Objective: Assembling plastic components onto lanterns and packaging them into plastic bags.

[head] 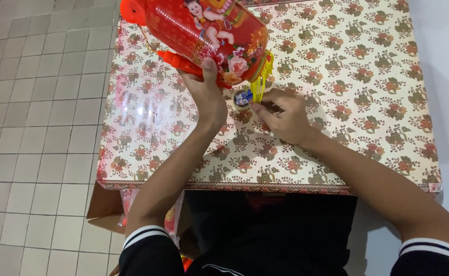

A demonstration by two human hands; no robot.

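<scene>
My left hand [207,97] grips the lower rim of a big red lantern [204,30] printed with a child figure and flowers, holding it tilted over the table. A yellow tassel fringe [261,76] hangs from its bottom edge. My right hand [285,116] rests on the table beside the fringe, fingertips pinching at the yellow strands next to a small round tape roll [242,98]. An orange-red stick handle [179,62] with a thin cord lies under the lantern.
The table [367,92] wears a glossy floral-patterned cover. Grey floor tiles [35,128] lie to the left. A brown cardboard box [104,207] with red items sits on the floor below the table's near edge, by my lap.
</scene>
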